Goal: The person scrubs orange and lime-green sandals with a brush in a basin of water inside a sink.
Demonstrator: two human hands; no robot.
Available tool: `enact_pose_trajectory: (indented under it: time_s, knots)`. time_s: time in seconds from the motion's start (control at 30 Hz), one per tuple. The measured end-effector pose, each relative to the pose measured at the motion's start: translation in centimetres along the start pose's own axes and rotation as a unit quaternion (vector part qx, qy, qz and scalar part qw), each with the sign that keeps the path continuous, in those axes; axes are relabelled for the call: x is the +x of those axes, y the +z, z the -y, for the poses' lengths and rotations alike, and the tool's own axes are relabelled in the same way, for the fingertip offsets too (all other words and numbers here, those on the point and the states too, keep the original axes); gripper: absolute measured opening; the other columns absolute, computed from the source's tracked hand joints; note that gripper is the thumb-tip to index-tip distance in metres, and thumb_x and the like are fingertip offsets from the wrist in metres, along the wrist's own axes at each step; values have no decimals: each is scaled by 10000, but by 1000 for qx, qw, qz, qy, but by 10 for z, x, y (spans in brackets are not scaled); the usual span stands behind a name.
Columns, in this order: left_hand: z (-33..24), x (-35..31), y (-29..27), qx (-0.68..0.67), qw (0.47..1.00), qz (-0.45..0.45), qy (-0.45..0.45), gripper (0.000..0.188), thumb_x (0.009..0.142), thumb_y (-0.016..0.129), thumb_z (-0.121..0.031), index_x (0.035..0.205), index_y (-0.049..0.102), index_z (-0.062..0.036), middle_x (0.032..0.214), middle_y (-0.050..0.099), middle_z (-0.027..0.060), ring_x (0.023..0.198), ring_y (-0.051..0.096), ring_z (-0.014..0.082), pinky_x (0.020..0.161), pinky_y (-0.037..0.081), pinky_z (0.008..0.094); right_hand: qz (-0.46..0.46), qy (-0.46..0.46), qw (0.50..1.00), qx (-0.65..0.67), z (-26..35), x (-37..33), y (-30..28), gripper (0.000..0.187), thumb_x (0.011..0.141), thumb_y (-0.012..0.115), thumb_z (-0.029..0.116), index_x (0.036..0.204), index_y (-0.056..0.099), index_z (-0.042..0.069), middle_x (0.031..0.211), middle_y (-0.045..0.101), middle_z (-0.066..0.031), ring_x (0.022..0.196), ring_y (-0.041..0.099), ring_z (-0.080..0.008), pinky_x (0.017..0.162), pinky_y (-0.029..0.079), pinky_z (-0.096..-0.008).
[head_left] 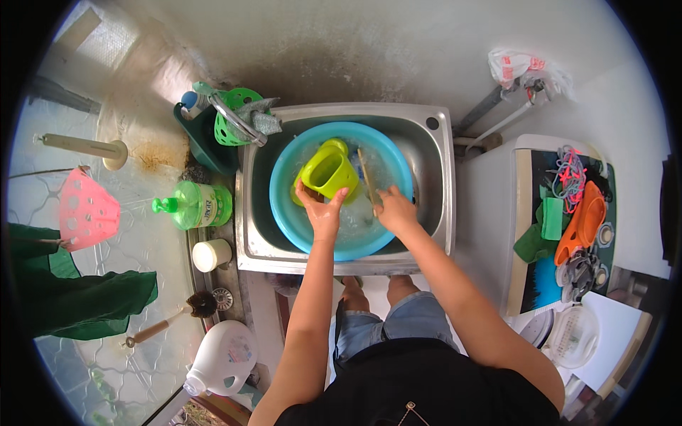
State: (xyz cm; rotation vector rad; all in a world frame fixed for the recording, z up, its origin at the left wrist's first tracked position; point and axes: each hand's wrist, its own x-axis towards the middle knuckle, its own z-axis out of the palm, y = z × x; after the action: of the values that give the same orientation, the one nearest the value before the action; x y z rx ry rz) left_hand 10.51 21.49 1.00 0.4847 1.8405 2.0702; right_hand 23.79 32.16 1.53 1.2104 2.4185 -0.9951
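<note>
A blue basin (279, 213) of sudsy water sits inside the steel sink (447, 213). In it, a lime-green plastic container (334, 172) with a rounded opening is tilted toward me. My left hand (323, 213) grips its near side, thumb and fingers spread around the lower edge. Over the right half of the basin, my right hand (396, 211) is closed on a thin tan stick (367, 177), which slants up and left into the suds beside the container. Whether the stick carries bristles is hidden.
Left of the sink stand a green pump bottle (195, 206), a white tub (212, 254), a white jug (224, 358) and a green perforated basket (229, 128) by the faucet (238, 122). At right, a washing machine (490, 213) carries orange slippers (581, 224) and cloths.
</note>
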Motion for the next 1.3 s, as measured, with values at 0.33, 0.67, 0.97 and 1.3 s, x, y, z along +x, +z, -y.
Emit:
enact_pose_trajectory:
  time_s: [0.33, 0.67, 0.97, 1.3]
  knots:
    - [-95, 22, 15, -255, 953, 137, -86, 677, 805, 724, -230, 1359, 366, -82, 1303, 500, 83, 1216, 491, 242, 1040, 370, 388, -201, -198, 922, 266, 32, -31, -50, 781, 818, 716, 222, 1455, 301, 43, 1356, 449, -196, 1228, 463, -382, 1019, 401, -401]
    - [-104, 24, 48, -207, 937, 209, -188, 522, 990, 439, -448, 1385, 405, -108, 1309, 520, 43, 1186, 494, 210, 1013, 358, 390, -26, -73, 747, 660, 25, -69, -81, 515, 895, 646, 187, 1343, 466, 6, 1099, 631, -86, 839, 653, -123, 517, 532, -241]
    - [-88, -29, 127, 37, 919, 380, -98, 579, 902, 622, -89, 1407, 340, -55, 1225, 545, 139, 1053, 588, 228, 886, 498, 349, -288, -81, 786, 541, -50, -89, -72, 485, 881, 645, 129, 1311, 461, -1, 1104, 623, -153, 949, 628, -225, 795, 513, -341]
    - [-69, -51, 174, 102, 835, 517, -160, 435, 930, 613, -218, 1328, 516, -71, 1190, 590, 70, 963, 619, 161, 758, 513, 280, -650, -84, 535, 533, -164, -219, -162, 453, 930, 604, 132, 1337, 459, -3, 1101, 604, -61, 869, 621, -120, 611, 546, -262]
